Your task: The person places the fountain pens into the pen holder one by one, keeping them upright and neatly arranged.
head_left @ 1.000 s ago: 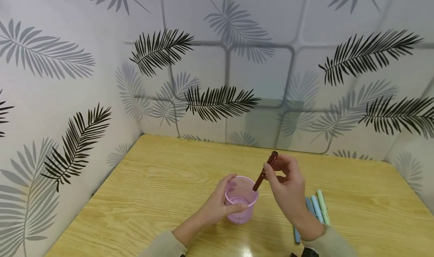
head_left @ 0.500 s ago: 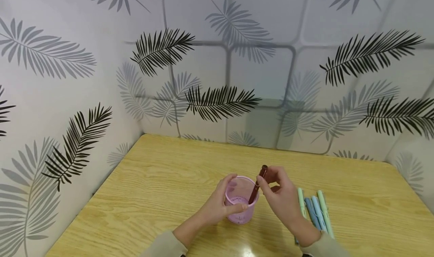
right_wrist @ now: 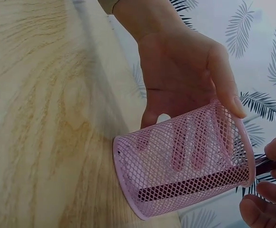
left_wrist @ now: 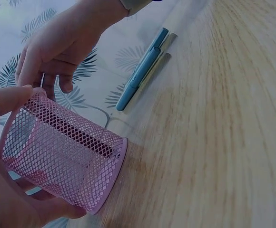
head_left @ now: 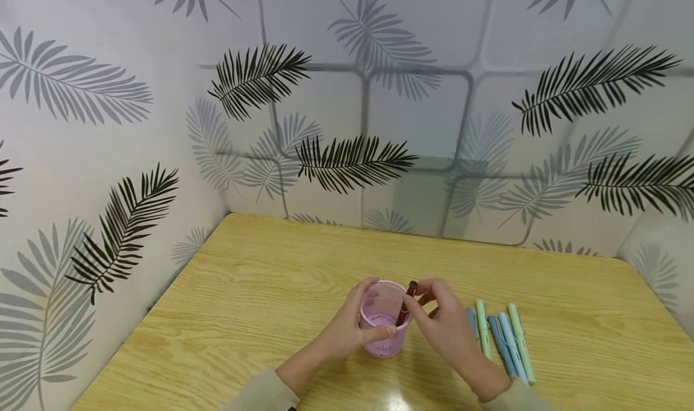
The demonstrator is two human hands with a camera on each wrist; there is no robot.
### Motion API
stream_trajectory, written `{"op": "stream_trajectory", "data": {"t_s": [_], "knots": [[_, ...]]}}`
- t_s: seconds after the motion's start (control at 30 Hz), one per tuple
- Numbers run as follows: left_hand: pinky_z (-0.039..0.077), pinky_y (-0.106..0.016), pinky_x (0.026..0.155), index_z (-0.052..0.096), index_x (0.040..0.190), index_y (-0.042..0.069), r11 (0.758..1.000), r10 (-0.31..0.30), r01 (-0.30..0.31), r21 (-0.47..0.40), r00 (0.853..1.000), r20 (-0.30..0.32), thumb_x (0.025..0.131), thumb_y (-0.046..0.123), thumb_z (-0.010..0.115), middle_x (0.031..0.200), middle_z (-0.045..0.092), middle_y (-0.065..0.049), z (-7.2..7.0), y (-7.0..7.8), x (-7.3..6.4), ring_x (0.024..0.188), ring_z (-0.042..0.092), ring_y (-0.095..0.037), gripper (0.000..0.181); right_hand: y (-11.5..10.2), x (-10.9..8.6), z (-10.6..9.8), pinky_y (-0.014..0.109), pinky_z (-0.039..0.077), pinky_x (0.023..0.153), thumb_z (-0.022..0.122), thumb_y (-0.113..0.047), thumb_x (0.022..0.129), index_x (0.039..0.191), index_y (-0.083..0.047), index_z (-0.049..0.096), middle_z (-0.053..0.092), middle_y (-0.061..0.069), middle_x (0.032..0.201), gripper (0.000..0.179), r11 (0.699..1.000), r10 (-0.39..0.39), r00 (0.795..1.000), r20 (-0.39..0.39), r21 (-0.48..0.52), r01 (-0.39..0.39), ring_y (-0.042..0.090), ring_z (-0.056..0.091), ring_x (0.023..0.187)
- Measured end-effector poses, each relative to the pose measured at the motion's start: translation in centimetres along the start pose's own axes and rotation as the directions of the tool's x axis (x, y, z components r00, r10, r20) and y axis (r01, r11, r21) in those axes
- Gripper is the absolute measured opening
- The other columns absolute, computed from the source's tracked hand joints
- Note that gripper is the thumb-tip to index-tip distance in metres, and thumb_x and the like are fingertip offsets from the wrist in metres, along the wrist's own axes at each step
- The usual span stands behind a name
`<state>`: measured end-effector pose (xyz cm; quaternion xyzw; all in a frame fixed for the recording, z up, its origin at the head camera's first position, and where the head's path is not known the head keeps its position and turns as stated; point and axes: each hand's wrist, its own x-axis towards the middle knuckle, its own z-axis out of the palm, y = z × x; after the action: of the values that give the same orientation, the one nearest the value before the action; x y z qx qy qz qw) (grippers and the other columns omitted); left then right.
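A pink mesh pen cup (head_left: 384,347) stands upright with its base right at the wooden table top. My left hand (head_left: 346,328) grips it from the left, thumb across the near side and fingers round the far side. Inside the cup leans a dark red pen (head_left: 403,316), its upper end above the right side of the rim. Thumb and fingertips of my right hand (head_left: 446,326) pinch that upper end. Through the mesh in the right wrist view, the pen (right_wrist: 195,184) reaches down close to the cup's bottom.
To the right of my right hand, several pens lie side by side on the table (head_left: 260,266), among them a light green pen (head_left: 522,345) and a light blue pen (head_left: 512,346). A leaf-patterned wall (head_left: 336,116) rises behind the table, and another closes off the left side.
My right hand has moved left and down, lowering the dark red pen from over the rim into the cup. More of the lying pens now shows. The left hand and cup have stayed put.
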<state>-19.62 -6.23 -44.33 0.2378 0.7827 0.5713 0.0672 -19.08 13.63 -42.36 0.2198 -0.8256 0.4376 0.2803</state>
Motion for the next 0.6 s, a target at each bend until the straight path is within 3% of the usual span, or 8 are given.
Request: {"op": "stream_trajectory", "data": {"t_s": [0.6], "knots": [[0.039, -0.046, 0.095, 0.016, 0.147, 0.017, 0.999, 0.009, -0.009, -0.035, 1.0, 0.016, 0.083, 0.036, 0.069, 0.142, 0.028, -0.015, 0.1, -0.2, 0.0, 0.123, 0.039, -0.036, 0.085, 0.5, -0.9, -1.0, 0.024, 0.047, 0.049, 0.071, 0.0, 0.079, 0.098, -0.004, 0.059, 0.061, 0.006, 0.089, 0.023, 0.999, 0.044, 0.999, -0.013, -0.014, -0.044, 0.011, 0.057, 0.07]]}}
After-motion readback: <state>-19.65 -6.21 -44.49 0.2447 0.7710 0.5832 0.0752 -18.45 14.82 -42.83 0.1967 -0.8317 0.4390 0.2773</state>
